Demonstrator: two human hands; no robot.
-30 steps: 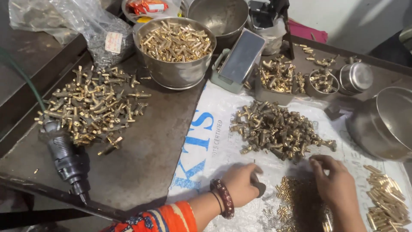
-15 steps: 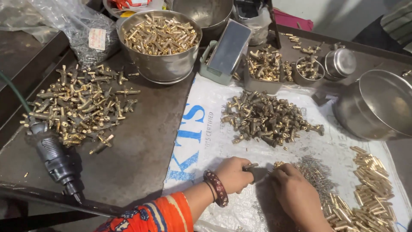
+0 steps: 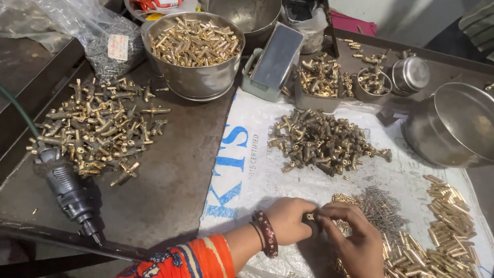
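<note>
My left hand (image 3: 288,220) and my right hand (image 3: 352,237) meet near the bottom of the view over a white printed sack (image 3: 257,154) spread on the table. Both pinch one small dark brass fitting (image 3: 310,218) between their fingertips. A bangle sits on my left wrist, and an orange patterned sleeve covers the forearm. Just right of the hands lies a heap of thin grey springs (image 3: 381,208) and a scatter of small brass tubes (image 3: 447,226). A pile of brass valve parts (image 3: 321,141) lies beyond the hands.
Left on the dark metal table are a heap of brass T-fittings (image 3: 98,128) and a black power tool (image 3: 67,188). A steel bowl of brass pieces (image 3: 193,49), a grey box (image 3: 275,59), small trays of parts (image 3: 321,77) and a large steel pot (image 3: 455,128) stand behind.
The view has shifted and the hands have come together. My right hand moved left from the brass tubes to meet my left hand, and both now grip the small fitting.
</note>
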